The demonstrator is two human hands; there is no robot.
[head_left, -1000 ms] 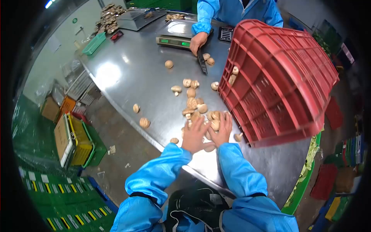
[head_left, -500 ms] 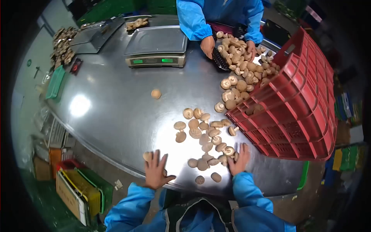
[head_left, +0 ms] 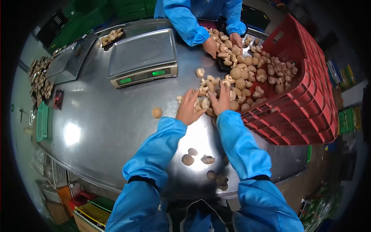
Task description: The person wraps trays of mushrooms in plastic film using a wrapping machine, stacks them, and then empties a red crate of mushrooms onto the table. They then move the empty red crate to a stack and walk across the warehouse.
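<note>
Both my hands reach forward over the steel table (head_left: pixel 96 104), against a bunch of brown-capped mushrooms (head_left: pixel 205 103). My left hand (head_left: pixel 189 107) lies at the bunch's left side with its fingers spread. On the right, my right hand (head_left: pixel 220 99) has its fingers apart, touching mushrooms near the larger heap (head_left: pixel 240 73). Nothing is gripped in either palm as far as I can see. One mushroom (head_left: pixel 157 113) sits alone left of my left hand. Several loose mushrooms (head_left: pixel 188 159) lie between my forearms, some in shadow.
A tipped red crate (head_left: pixel 293 104) with mushrooms inside stands at the right. Across the table, a co-worker's hands (head_left: pixel 210 47) are at the heap. A weighing scale (head_left: pixel 143 58) stands at the back left, a green basket (head_left: pixel 42 121) at the left edge.
My hands have moved forward from the near edge, and many mushrooms have shifted away from me toward the heap. The view has shifted too. Several mushrooms stay behind near me.
</note>
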